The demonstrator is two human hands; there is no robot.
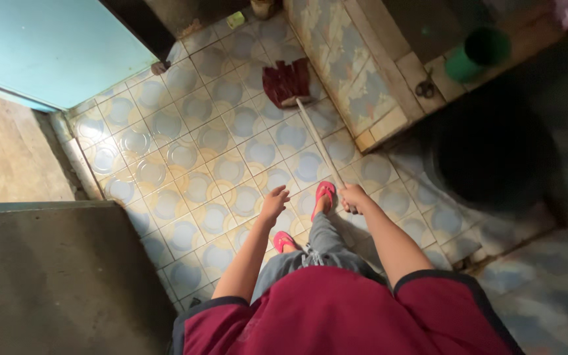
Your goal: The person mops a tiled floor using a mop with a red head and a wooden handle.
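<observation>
I look down at a tiled bathroom floor (pixel 185 158). My right hand (pixel 354 196) grips the near end of a pale stick, the handle of a broom (pixel 320 146). Its dark red bristle head (pixel 286 81) rests on the tiles by the base of a tiled ledge. My left hand (pixel 273 202) hangs free above the floor, fingers loosely curled, holding nothing. Below are my feet in pink sandals (pixel 324 196), grey trousers and a dark red shirt.
A tiled raised ledge (pixel 353 72) runs along the right, with a green cup (pixel 478 54) on it. A large dark tub (pixel 491 154) stands at the right. A light blue door (pixel 47 46) is at top left, a concrete step (pixel 47 276) at lower left.
</observation>
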